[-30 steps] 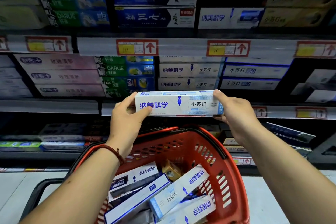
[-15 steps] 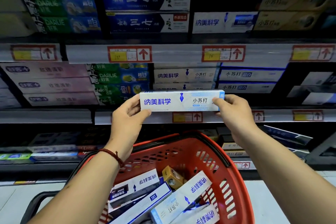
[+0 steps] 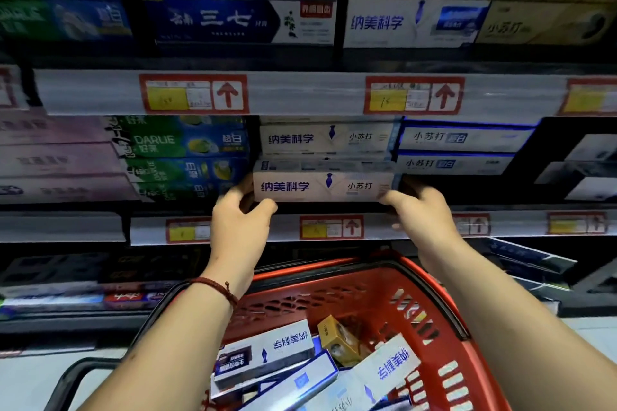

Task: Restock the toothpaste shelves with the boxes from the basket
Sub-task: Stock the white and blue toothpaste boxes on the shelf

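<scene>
White toothpaste box (image 3: pixel 322 186), pinched at its ends by the left hand (image 3: pixel 238 227) and right hand (image 3: pixel 417 210), is held level just below the matching box (image 3: pixel 325 138) on the shelf (image 3: pixel 283 227), so it looks best slid straight back, square under that box, before both grips loosen.

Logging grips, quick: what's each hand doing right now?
Left hand: grips the left end of the white toothpaste box.
Right hand: grips the box's right end.
</scene>
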`<control>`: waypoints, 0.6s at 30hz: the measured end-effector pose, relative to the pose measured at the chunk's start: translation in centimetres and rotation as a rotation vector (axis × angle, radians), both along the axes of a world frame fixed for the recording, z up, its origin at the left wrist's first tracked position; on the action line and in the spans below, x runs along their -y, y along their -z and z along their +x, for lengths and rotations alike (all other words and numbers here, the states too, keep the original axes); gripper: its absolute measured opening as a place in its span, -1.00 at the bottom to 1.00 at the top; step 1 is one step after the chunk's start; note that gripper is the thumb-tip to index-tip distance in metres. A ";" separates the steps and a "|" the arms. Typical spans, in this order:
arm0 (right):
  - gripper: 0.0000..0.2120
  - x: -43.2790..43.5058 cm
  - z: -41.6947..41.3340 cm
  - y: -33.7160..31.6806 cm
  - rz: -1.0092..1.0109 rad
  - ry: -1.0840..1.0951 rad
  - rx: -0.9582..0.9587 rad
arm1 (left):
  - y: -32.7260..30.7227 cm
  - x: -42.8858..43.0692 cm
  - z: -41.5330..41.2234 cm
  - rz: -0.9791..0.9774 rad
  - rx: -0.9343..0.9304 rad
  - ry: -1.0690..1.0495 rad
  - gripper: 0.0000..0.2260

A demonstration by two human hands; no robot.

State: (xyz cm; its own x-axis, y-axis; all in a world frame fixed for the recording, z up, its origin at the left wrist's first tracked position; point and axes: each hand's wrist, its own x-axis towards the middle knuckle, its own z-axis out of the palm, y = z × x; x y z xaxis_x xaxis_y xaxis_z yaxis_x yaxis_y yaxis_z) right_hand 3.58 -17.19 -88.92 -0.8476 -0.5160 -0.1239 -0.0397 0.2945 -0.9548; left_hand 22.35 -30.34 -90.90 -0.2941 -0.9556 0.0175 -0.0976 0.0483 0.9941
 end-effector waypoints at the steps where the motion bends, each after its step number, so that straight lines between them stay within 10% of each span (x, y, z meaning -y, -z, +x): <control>1: -0.64 0.3 -0.1 0.1 0.006 -0.001 0.009 | 0.2 0.1 0.1 0.008 0.015 0.011 -0.70; 18: -0.67 -0.6 0.5 0.3 0.104 -0.115 -0.086 | -0.1 -1.5 0.4 -0.064 0.202 0.173 -0.46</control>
State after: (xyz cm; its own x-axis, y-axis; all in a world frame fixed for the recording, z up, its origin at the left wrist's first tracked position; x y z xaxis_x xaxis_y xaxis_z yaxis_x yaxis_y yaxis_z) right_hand 4.05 -16.56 -89.26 -0.7933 -0.5985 -0.1115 -0.1586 0.3801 -0.9113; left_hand 22.79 -28.79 -90.78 -0.4569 -0.8895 0.0006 -0.2783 0.1436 0.9497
